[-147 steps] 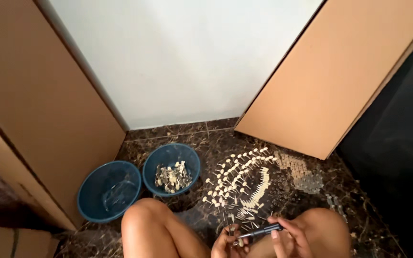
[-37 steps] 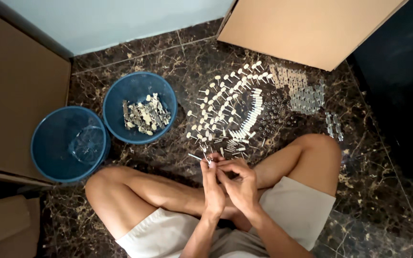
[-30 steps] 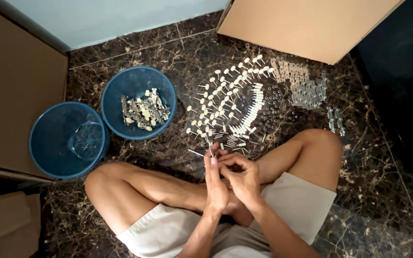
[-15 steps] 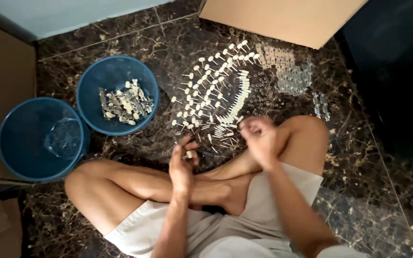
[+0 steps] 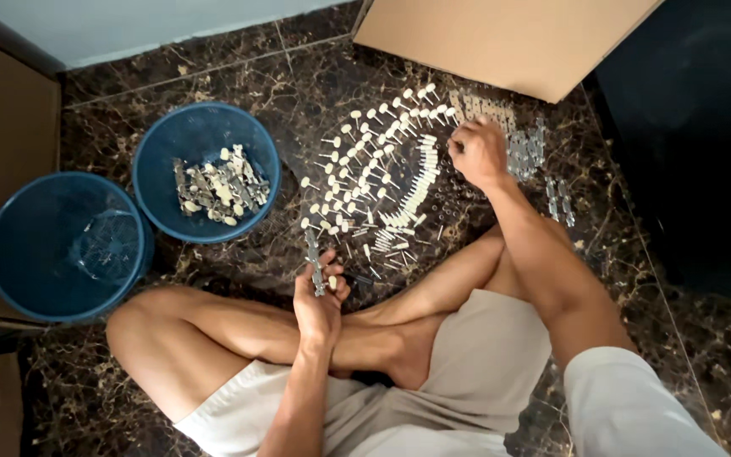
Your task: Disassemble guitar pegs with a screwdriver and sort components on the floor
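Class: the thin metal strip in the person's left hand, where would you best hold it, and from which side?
Grip the metal strip at its lower end, coming from below as the left hand does: it is long, narrow and points away, so its top stays free.

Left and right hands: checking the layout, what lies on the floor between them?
Head view: rows of small white-headed pins lie between the left hand and right hand.

Left hand gripping a thin metal strip; right hand reaching onto metal pieces beside white pegs.
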